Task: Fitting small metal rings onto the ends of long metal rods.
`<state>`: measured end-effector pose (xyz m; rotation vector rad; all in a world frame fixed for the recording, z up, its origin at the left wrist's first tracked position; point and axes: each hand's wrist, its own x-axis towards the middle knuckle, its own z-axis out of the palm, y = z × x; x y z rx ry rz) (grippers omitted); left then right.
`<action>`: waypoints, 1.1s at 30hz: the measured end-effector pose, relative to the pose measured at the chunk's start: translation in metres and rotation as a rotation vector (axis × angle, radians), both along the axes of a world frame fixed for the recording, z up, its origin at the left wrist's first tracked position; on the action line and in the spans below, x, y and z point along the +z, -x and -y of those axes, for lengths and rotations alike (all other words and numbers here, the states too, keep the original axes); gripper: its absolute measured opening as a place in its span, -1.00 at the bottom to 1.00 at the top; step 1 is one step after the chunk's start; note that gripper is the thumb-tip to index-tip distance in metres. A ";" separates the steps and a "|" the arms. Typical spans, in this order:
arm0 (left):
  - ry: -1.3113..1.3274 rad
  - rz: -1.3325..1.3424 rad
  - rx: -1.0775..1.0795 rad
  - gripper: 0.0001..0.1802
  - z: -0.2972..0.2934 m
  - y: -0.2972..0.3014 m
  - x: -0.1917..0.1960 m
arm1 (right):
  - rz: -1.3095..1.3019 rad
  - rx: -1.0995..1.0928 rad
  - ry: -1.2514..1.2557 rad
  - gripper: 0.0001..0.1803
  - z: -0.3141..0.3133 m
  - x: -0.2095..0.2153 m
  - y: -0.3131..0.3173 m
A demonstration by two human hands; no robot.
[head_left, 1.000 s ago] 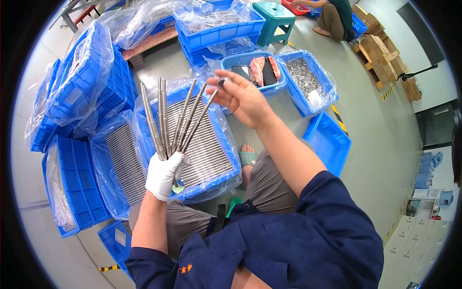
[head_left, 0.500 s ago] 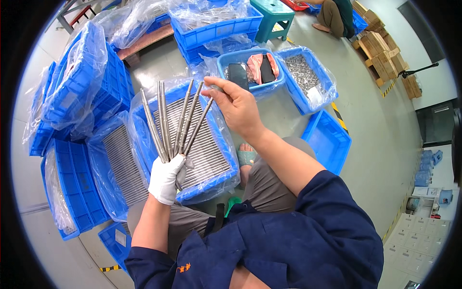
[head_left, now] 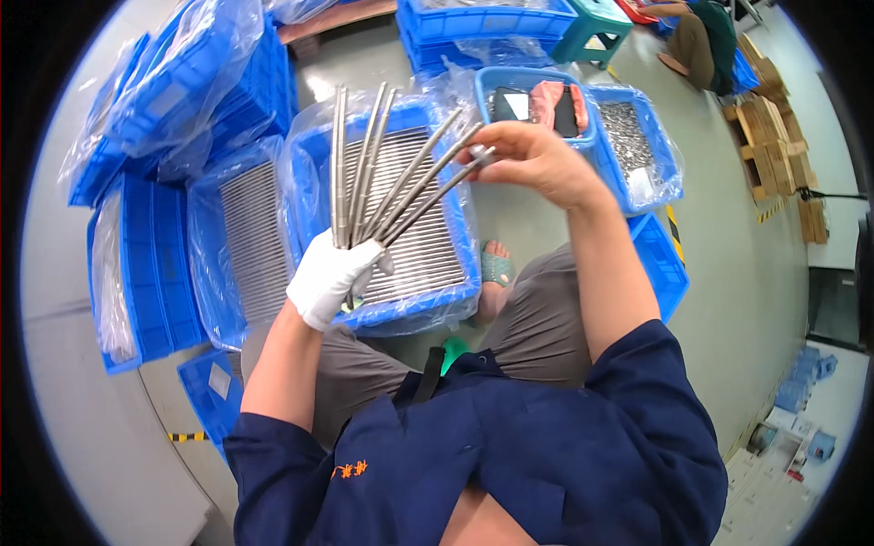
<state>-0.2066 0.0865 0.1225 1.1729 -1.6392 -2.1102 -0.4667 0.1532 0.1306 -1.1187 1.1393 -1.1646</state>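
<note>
My left hand [head_left: 332,276], in a white glove, is closed around the lower ends of several metal rods [head_left: 364,173]. The rods fan out upward from it. My bare right hand [head_left: 542,164] is at the tip of the rightmost rod, its fingers pinched on a small silvery metal piece [head_left: 482,156]. I cannot tell whether that piece sits on the rod's end. Below the held rods stands a blue crate [head_left: 401,318] lined with clear plastic, with more metal rods [head_left: 423,259] lying side by side in it.
Left of it is another lined crate of rods [head_left: 250,227], beside stacked blue crates [head_left: 150,264]. A blue tub [head_left: 482,86] holds a dark phone and pink cloth. Right of that, a bin [head_left: 628,136] contains small metal parts. Another person [head_left: 701,45] sits far right.
The view has shifted, so the crates appear farther right and higher. The held rods have spread wider, and my right fingers have come to the end of the rightmost rod.
</note>
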 end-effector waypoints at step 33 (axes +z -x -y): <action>0.210 0.218 -0.053 -0.83 -0.003 -0.009 -0.013 | -0.027 -0.122 -0.016 -0.68 0.007 -0.006 0.005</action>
